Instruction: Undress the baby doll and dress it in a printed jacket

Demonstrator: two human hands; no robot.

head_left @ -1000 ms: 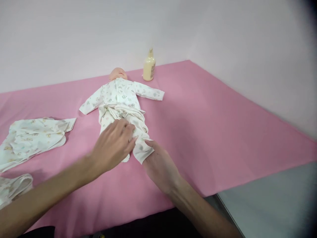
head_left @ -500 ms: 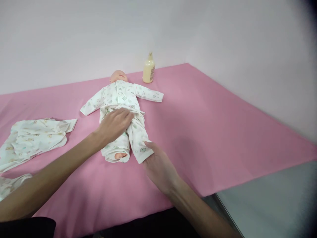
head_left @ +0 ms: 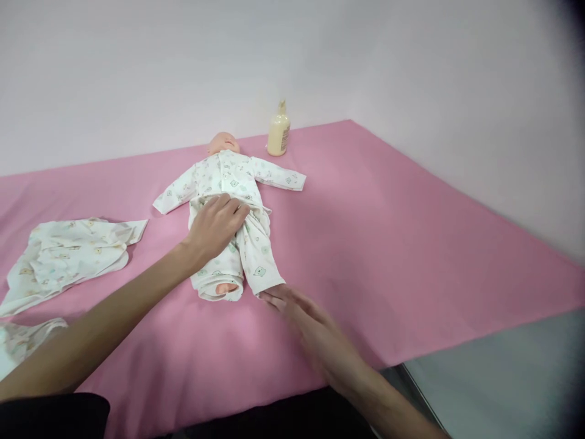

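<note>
In the head view, a doll (head_left: 223, 142) lies on its back on the pink-covered worktop (head_left: 388, 244), dressed in a printed shirt (head_left: 235, 174) and trousers (head_left: 259, 262). The left hand (head_left: 217, 225) has its grip curled closed on the trousers' bunched waist. The right hand (head_left: 306, 317) is at one leg's cuff, fingertips partly hidden; with the blur, I cannot tell whether its grip holds cloth. A bottle (head_left: 278, 135) stands near the doll's head.

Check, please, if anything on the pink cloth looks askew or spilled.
I see no spill. The trousers on the doll look askew: bunched at the waist by the left hand, with one cuff crumpled and gaping. The separate garment at the left lies rumpled.
</note>
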